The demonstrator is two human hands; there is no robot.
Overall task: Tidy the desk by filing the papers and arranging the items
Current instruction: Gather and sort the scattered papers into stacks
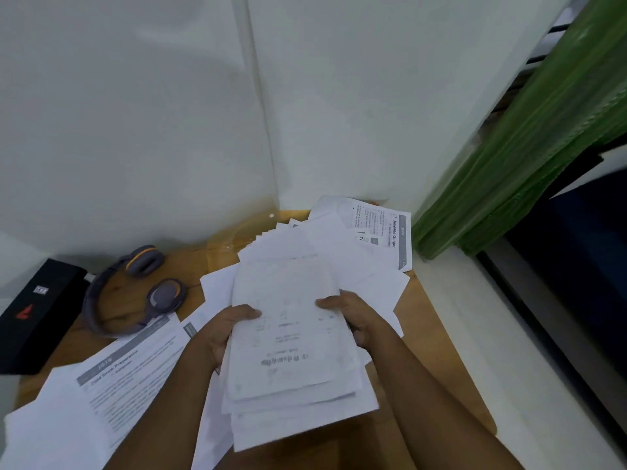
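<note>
A thick stack of white papers (291, 351) is lifted above the wooden desk (437, 361). My left hand (224, 330) grips its left edge, thumb on top. On the opposite edge my right hand (353, 317) holds it the same way. More loose sheets (339, 252) lie fanned out behind the stack, one printed page (390, 228) at the far right corner. Printed pages (112, 385) also cover the desk's near left. A clear plastic folder (234, 235) lies at the back by the wall.
Grey headphones with orange trim (135, 293) lie at the back left of the desk. A black box (30, 317) leans at the left edge. White walls close the back. A green curtain (529, 137) hangs at the right above a white ledge.
</note>
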